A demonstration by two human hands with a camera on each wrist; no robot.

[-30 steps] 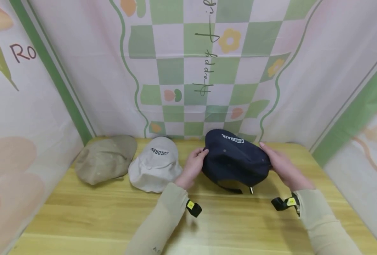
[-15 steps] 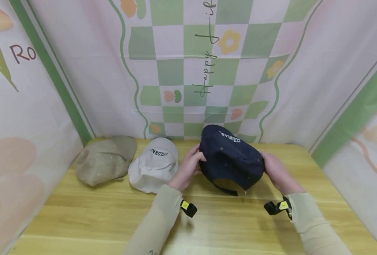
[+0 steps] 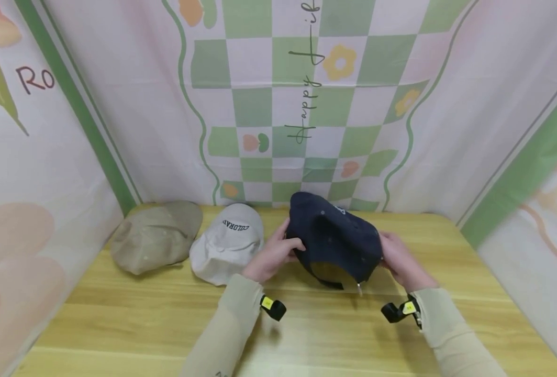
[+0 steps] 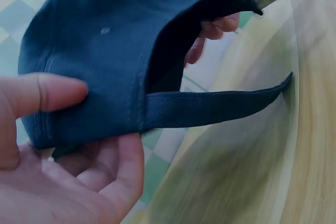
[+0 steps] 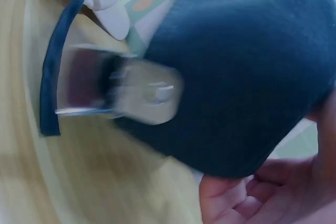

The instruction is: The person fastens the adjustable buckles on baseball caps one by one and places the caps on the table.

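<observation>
A navy baseball cap (image 3: 330, 235) is held between both hands, its back opening toward me. My left hand (image 3: 275, 255) grips its left side; in the left wrist view the thumb (image 4: 58, 92) lies on the outside and the fingers curl under the edge. My right hand (image 3: 403, 261) holds the opposite side, fingers at the lower edge in the right wrist view. The back strap (image 4: 215, 107) hangs undone toward the wooden table. A metal buckle (image 5: 149, 92) dangles from the other side, blurred. Only a sliver of the white lettering shows on the front.
A light grey cap (image 3: 231, 246) with dark lettering lies just left of my left hand. Beyond it sits a khaki cap (image 3: 153, 238) at the table's far left. Behind the wooden table (image 3: 325, 335) hangs a patterned curtain (image 3: 297, 104).
Both hands have moved left and slightly nearer with the navy cap. The cap has tipped, so its front lettering has mostly turned out of sight. The other two caps stay put.
</observation>
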